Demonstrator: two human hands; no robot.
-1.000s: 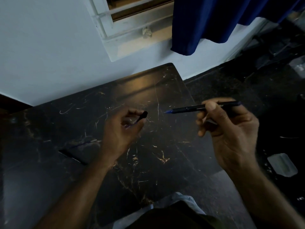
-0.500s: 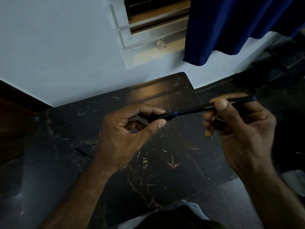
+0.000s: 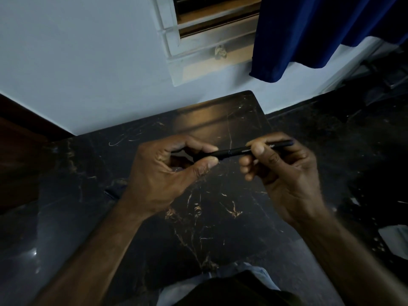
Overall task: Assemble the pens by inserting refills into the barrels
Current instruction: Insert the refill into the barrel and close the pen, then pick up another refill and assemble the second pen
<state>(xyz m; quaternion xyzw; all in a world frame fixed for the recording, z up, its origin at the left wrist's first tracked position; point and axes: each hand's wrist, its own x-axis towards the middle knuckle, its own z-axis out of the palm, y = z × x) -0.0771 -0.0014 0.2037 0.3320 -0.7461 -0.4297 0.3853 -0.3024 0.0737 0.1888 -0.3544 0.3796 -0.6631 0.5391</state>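
Nearest, at 6 o'clock along the bottom edge, a strip of pale blue cloth (image 3: 223, 277) and a darker garment (image 3: 231, 292) lie against the near edge of the black marble table (image 3: 220, 219), whose top is veined in gold. Two bare forearms rise from 7 and 5 o'clock over this table. At 8 o'clock, just beside the left wrist, a thin dark thing (image 3: 109, 193) lies on the top, half hidden, and I cannot tell what it is. At 4 o'clock by the right edge a pale flat thing (image 3: 395, 239) lies on the dark floor (image 3: 353, 133). Around the centre, the left hand (image 3: 163, 175) has its fingers curled, with thumb and forefinger clamped on one end of the black pen (image 3: 234, 152). The right hand (image 3: 284, 173), at 3 o'clock from it, pinches the pen's other half between thumb and curled fingers. The pen is held above the table between the two hands, nearly level, with its right end a little higher; a faint ring shows on the barrel between the hands. Beyond, at 12 o'clock, the table's far edge meets a pale wall (image 3: 88, 62). A white window frame (image 3: 174, 51) stands at 12 o'clock and a deep blue curtain (image 3: 309, 29) hangs at 1 o'clock.
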